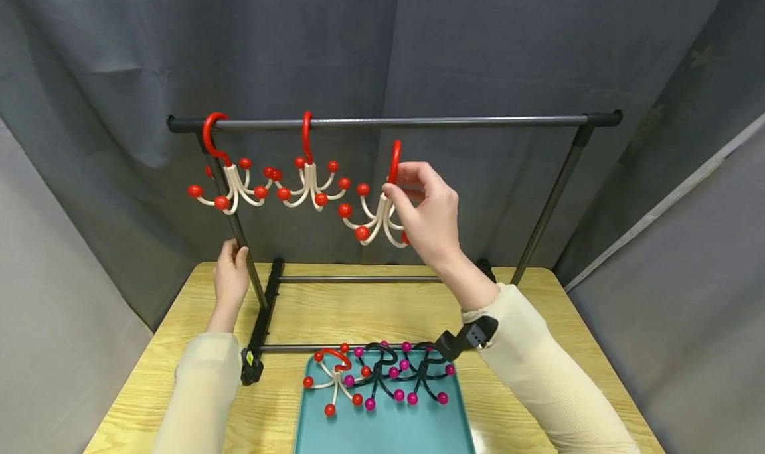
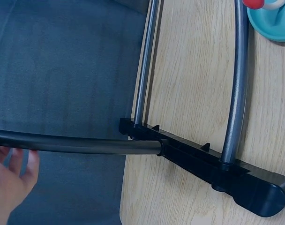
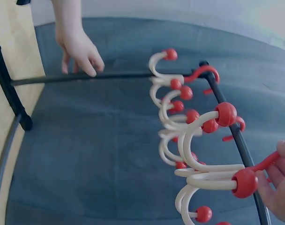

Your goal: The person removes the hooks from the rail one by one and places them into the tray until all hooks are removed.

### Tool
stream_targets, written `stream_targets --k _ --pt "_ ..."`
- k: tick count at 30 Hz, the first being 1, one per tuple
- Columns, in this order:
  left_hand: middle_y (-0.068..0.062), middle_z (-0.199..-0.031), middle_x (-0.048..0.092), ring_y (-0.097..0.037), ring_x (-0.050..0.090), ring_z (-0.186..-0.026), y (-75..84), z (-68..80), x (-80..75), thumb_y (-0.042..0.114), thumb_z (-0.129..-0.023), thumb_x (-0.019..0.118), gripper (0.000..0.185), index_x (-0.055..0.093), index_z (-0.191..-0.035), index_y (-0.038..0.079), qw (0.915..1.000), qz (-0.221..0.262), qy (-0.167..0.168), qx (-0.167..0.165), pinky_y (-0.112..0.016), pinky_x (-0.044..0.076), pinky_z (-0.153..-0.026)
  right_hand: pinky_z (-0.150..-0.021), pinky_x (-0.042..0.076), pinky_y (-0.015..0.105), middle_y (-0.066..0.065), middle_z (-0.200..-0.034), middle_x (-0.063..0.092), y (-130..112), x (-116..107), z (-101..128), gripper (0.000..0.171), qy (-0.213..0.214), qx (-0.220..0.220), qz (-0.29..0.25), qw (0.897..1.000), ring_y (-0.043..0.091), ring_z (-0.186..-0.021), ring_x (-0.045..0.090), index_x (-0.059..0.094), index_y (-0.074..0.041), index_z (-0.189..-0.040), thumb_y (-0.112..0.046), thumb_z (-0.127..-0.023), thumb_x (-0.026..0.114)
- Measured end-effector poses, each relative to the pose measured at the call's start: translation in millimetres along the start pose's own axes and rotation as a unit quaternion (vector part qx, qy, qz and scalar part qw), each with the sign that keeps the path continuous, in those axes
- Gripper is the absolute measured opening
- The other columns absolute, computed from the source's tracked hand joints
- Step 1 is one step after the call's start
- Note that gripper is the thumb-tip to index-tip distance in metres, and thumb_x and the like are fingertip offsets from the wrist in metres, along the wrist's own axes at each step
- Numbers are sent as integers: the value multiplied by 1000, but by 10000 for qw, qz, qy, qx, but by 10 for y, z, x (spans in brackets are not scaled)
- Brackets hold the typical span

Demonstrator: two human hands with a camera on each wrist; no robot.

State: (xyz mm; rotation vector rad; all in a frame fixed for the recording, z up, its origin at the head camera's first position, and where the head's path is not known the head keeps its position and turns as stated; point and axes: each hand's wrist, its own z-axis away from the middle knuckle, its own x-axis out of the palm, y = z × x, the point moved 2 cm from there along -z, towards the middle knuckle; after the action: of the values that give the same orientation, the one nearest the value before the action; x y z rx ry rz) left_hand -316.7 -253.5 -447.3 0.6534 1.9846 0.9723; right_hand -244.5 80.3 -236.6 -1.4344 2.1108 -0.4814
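At the near edge of the wooden table (image 1: 538, 401), a teal tray (image 1: 388, 431) runs out of the bottom of the head view, so its front rim is cut off. At its far end lie a red-and-white hook cluster (image 1: 335, 378) and black ones with magenta balls (image 1: 406, 374), so tangled together that the black ones cannot be counted.

Beyond the tray stands a metal rack (image 1: 382, 121); its black foot (image 1: 261, 324) lies along the table's left side. The left hand (image 1: 230, 278) rests its fingers around the rack's slanted left post (image 1: 239, 231). The left wrist view shows only the hand's edge (image 2: 11, 180) against the post, so how firmly it grips is hard to tell.

Higher up, the right hand (image 1: 427, 212) pinches the red hook of a white multi-arm hanger (image 1: 376, 212) between thumb and fingers, holding it just under the top bar, right of centre, not yet on it. The palm hides some of its arms. In the right wrist view only the fingertips (image 3: 283, 185) enter at the edge.

Two more such hangers, one (image 1: 230, 182) at the bar's left end and one (image 1: 307, 178) beside it, hang from the bar.
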Motion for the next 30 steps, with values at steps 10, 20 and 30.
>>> stream_targets --k 10,20,30 --pt "-20 -110 56 -38 51 -100 -12 6 12 32 -95 43 35 49 -119 7 9999 -77 -1 96 -53 35 -86 -76 52 26 8 -93 61 0 -8 466 21 -492 277 -416 9975 16 -84 64 60 -1 -98 -7 -80 68" --pt "-20 -110 56 -38 50 -101 -29 0 12 33 -95 43 36 49 -119 7 10000 -47 6 54 -52 35 -87 -76 53 34 12 -90 60 -206 -37 784 20 -1145 669 -658 9890 22 -82 63 59 5 -95 4 -77 67" --pt "-19 -107 57 -36 51 -96 -31 15 26 30 -96 43 33 49 -118 7 9999 -99 2 56 -52 36 -85 -75 53 33 7 -92 65 9 9 1115 20 -1754 703 -734 9792 15 -84 64 60 -5 -96 -6 -78 70"
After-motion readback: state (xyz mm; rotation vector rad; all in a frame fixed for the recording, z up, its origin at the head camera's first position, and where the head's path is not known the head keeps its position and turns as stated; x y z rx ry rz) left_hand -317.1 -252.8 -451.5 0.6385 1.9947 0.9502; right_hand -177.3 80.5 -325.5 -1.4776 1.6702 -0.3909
